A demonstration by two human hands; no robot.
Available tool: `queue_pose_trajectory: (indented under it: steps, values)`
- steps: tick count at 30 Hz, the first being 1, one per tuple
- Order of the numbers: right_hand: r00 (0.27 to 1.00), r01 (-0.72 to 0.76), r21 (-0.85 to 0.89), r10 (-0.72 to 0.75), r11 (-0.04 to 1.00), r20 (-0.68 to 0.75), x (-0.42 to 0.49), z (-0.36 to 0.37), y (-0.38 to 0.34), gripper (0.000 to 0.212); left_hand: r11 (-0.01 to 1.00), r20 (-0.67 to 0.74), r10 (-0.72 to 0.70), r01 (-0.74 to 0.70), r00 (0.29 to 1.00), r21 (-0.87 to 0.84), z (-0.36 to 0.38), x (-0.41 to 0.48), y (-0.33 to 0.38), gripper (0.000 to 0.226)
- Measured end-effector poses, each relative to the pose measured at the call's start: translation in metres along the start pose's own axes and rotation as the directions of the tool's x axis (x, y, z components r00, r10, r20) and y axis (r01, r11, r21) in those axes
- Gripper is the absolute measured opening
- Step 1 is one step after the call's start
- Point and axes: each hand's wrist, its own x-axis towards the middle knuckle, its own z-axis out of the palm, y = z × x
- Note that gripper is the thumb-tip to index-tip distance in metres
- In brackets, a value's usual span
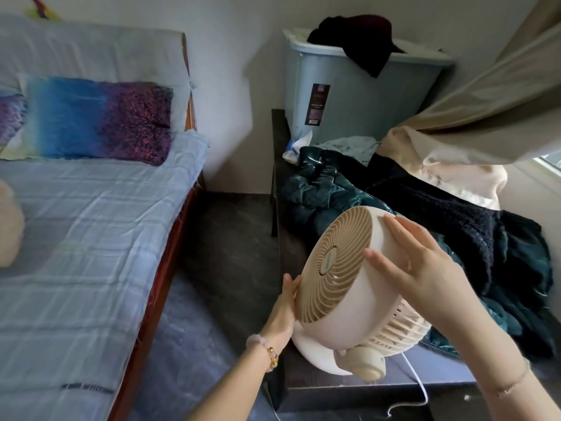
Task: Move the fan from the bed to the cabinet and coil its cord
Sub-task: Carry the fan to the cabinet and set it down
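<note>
A cream round fan (343,268) with a tan spiral grille stands on its base at the near left corner of the dark cabinet (321,381). Its grille faces up and left. My left hand (283,311) presses the lower left rim of the fan. My right hand (419,262) lies flat with spread fingers on the fan's upper right housing. The white cord (417,384) runs from behind the base over the cabinet's front edge and hangs loose toward the floor. The bed (76,223) with a pale blue sheet fills the left.
Dark green and navy clothes (425,220) are heaped on the cabinet behind the fan. A blue-grey bin (349,95) with a dark garment stands at the back. A beige curtain (473,117) hangs at right. A blue-purple pillow (100,120) lies on the bed. Dark floor separates bed and cabinet.
</note>
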Motion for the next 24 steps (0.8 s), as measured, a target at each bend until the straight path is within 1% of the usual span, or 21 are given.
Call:
queue_pose_trajectory:
  steps: [5,8,12,18,24]
  values:
    - [1.000,-0.008,-0.043,0.008,0.999,0.000,0.001,0.003,-0.004,0.080,1.000,0.007,-0.025,0.025,1.000,0.015,-0.004,0.007,-0.007,0.067]
    - [1.000,0.008,-0.082,-0.008,0.997,-0.010,0.003,0.008,-0.011,0.084,0.999,0.045,-0.026,0.024,0.999,0.028,-0.004,0.010,-0.012,0.064]
    - [1.000,0.022,-0.127,-0.024,0.992,-0.016,0.002,0.012,-0.017,0.085,0.999,0.090,-0.047,0.048,0.995,-0.002,-0.004,0.014,-0.016,0.055]
    - [0.999,0.015,-0.079,-0.017,0.997,-0.028,-0.001,0.010,-0.016,0.082,0.992,0.095,-0.122,0.121,0.988,0.016,-0.011,0.019,-0.020,0.054]
    - [0.999,-0.011,-0.019,0.010,1.000,-0.039,-0.003,0.009,-0.012,0.076,0.993,0.101,-0.120,0.121,0.988,-0.006,-0.010,0.011,-0.015,0.047]
